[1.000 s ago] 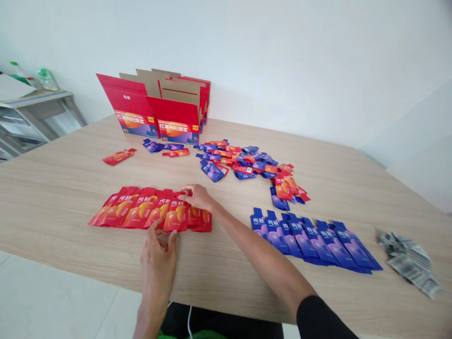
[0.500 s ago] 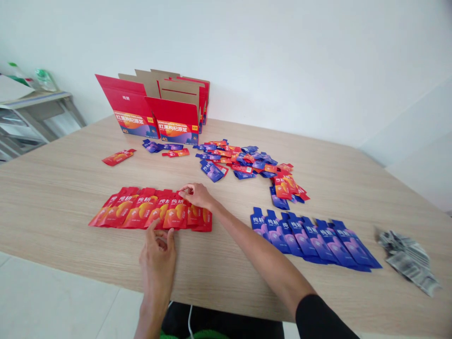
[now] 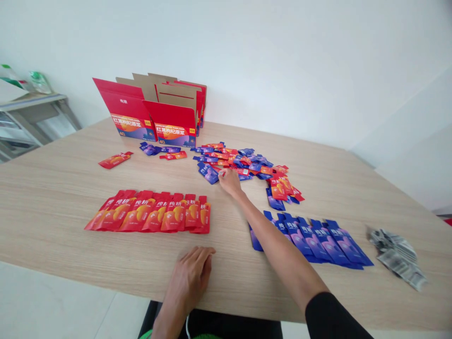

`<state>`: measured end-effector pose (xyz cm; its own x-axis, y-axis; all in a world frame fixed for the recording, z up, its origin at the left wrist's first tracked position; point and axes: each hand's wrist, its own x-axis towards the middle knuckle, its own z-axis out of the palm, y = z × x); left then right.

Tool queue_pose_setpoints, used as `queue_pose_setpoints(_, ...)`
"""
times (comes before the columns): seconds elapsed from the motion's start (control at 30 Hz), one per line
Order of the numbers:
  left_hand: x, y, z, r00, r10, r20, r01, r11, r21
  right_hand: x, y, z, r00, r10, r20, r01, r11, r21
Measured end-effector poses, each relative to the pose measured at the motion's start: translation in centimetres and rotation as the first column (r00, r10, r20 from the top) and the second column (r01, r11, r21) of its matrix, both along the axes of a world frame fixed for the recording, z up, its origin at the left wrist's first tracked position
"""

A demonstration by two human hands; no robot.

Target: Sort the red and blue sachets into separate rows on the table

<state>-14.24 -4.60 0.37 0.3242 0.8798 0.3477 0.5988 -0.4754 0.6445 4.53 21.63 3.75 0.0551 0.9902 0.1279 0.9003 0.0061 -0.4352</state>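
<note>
My right hand (image 3: 230, 181) reaches to the near edge of a mixed heap of red and blue pouches (image 3: 243, 161). Its fingers are pinched at a red pouch (image 3: 216, 167) beside a blue pouch (image 3: 208, 173); the fingertips partly hide the contact. Near the front table edge, my left hand (image 3: 192, 270) rests with relaxed fingers, thumb apart, and holds nothing. Ahead of it lies an overlapping row of red pouches (image 3: 144, 212). To the right, under my right forearm, fans out a row of blue pouches (image 3: 314, 239), its left end partly covered.
Open red cartons (image 3: 174, 134) stand at the back left. A few loose pouches lie before them, with a single red pouch (image 3: 116, 160) farther left. Crumpled grey-and-white striped material (image 3: 399, 256) lies at right. A side table (image 3: 38, 106) with bottles stands beyond the left edge.
My right hand has left the red row and moved right and away to the heap. My left hand has drawn back from the red row toward the front edge.
</note>
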Motion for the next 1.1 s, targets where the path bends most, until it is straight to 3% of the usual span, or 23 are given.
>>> queue_pose_setpoints(0.13, 0.0, 0.2, 0.2, 0.999, -0.026, -0.031, 0.026, 1.0, -0.007, 1.0, 1.4, -0.1, 0.997, 0.007, 0.072, 0.002, 0.992, -0.128)
queue_pose_setpoints(0.43, -0.1, 0.4, 0.5, 0.997, -0.038, -0.07, 0.036, 0.999, -0.036, 0.3, 4.6, 1.0, 0.993, -0.07, 0.098, 0.093, 0.963, -0.252)
queue_pose_setpoints(0.63, -0.1, 0.3, 0.4, 0.997, -0.04, -0.067, 0.037, 0.998, -0.044, 0.8, 5.0, 2.3, 0.993, -0.058, 0.101, 0.087, 0.947, -0.311)
queue_pose_setpoints(0.87, -0.2, 0.4, 0.3, 1.0, -0.031, 0.0, 0.031, 0.998, -0.046, 3.3, 1.7, 5.3, 0.995, -0.04, 0.088, 0.063, 0.958, -0.281)
queue_pose_setpoints(1.0, -0.2, 0.4, 0.1, 0.993, 0.029, 0.116, -0.017, 0.995, -0.099, 5.3, -2.5, 7.2, 0.989, -0.057, 0.134, 0.067, 0.995, -0.072)
queue_pose_setpoints(1.1, 0.3, 0.5, -0.1, 0.944, 0.146, 0.296, -0.072, 0.966, -0.247, 6.6, -6.6, 8.3, 0.985, -0.023, 0.171, 0.007, 0.995, 0.095)
